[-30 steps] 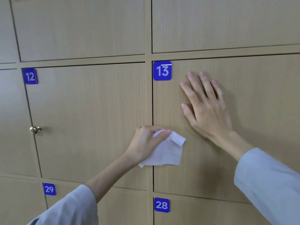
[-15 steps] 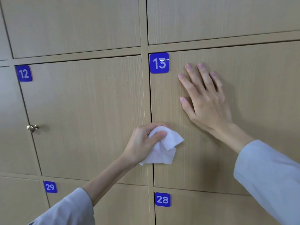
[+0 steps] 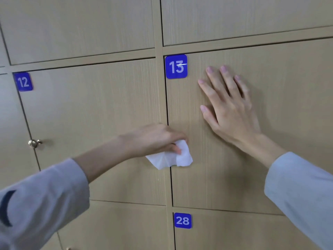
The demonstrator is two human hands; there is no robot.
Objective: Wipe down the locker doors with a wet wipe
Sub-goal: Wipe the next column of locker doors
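Presently, a white wet wipe [image 3: 169, 158] is pinched by the left hand [image 3: 155, 139] against locker door 13 [image 3: 207, 177]; the right hand [image 3: 232, 109] is pressed flat, fingers spread.

You see locker doors [image 3: 93, 112] in pale tan wood laminate, with fine vertical grain streaks running down each panel, and frame strips [image 3: 158, 51] between them in a slightly deeper tan. The number plates are saturated royal blue with white numerals: the 13 plate [image 3: 176, 66] at the top left corner of its door carries a thin white glare line across the digits, the 12 plate [image 3: 23, 81] looks duller, and the 28 plate [image 3: 182, 220] sits below. The wet wipe [image 3: 169, 158] is plain white. The knob [image 3: 34, 143] is shiny brass gold. Your sleeves [image 3: 304, 192] are light grey-blue, and the left one has a dark navy curved mark [image 3: 6, 208].
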